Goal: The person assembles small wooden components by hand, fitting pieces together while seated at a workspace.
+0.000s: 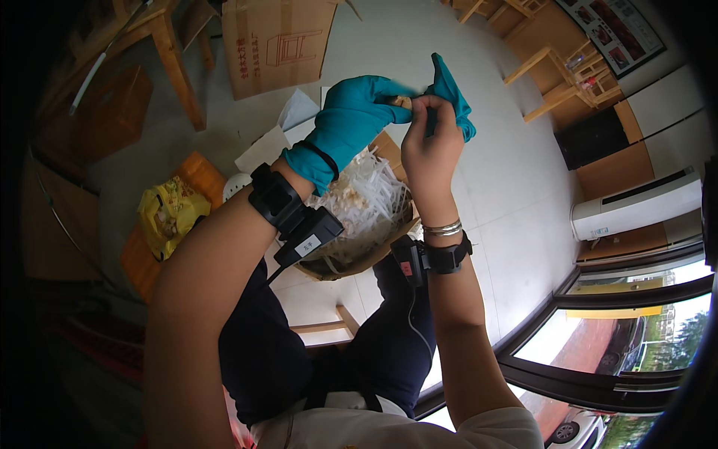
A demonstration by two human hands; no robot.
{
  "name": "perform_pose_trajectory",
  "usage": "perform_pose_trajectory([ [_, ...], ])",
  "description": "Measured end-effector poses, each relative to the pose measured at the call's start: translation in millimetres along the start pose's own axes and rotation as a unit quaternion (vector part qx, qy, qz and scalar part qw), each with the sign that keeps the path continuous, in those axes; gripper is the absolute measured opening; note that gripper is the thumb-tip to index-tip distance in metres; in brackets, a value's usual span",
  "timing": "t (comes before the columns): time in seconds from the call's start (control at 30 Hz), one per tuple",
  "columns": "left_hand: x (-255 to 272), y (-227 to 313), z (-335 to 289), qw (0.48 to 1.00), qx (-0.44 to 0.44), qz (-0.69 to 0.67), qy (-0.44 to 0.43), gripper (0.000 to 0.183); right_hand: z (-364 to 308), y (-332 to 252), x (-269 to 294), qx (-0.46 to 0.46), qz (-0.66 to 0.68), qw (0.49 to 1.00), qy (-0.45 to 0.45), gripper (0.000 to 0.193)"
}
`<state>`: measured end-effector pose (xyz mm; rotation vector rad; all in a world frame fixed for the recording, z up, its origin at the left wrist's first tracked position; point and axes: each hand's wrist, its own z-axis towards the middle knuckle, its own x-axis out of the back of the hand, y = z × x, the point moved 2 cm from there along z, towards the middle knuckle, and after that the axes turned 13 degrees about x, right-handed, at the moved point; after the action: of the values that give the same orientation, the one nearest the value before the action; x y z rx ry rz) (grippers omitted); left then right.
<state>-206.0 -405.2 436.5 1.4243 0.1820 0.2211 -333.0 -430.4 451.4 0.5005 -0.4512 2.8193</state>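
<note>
My left hand (355, 108) wears a teal rubber glove that reaches past the wrist, and its fingers are closed. At its fingertips shows a small tan piece (401, 101), too small for me to tell its kind. My bare right hand (434, 146) meets the left one there, thumb and fingers pinched together. A loose, limp teal glove (451, 93) sticks out beyond the right fingers, which seem to grip it; part of it is hidden behind them. Below both hands, a cardboard box (336, 266) holds a heap of white, translucent strips (374, 191) with pale bits among them.
A large printed carton (277, 49) stands ahead. To the left, a yellow plastic bag (168, 213) rests on an orange-brown stool (202, 176). Wooden chairs (557, 82) are at the far right, with a white air conditioner (639, 202) and windows (598, 340) nearer.
</note>
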Motion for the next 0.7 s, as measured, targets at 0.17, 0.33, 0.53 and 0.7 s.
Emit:
perform_pose_trajectory([
  [0.17, 0, 3, -3, 0.996, 0.046, -0.078, -0.013, 0.02, -3, 12, -1, -0.056, 0.061, 0.996, 0.024, 0.002],
  [0.33, 3, 5, -6, 0.982, 0.052, -0.174, -0.052, 0.017, -8, 22, -1, -0.25, 0.176, 0.952, 0.015, 0.008],
  [0.53, 4, 4, -7, 0.967, 0.073, -0.239, -0.039, 0.019, -23, 45, -7, -0.406, 0.309, 0.859, 0.032, 0.016],
  [0.7, 14, -6, -4, 0.967, 0.106, -0.23, -0.021, 0.022, -45, 58, -21, -0.32, 0.126, 0.931, -0.121, 0.015],
])
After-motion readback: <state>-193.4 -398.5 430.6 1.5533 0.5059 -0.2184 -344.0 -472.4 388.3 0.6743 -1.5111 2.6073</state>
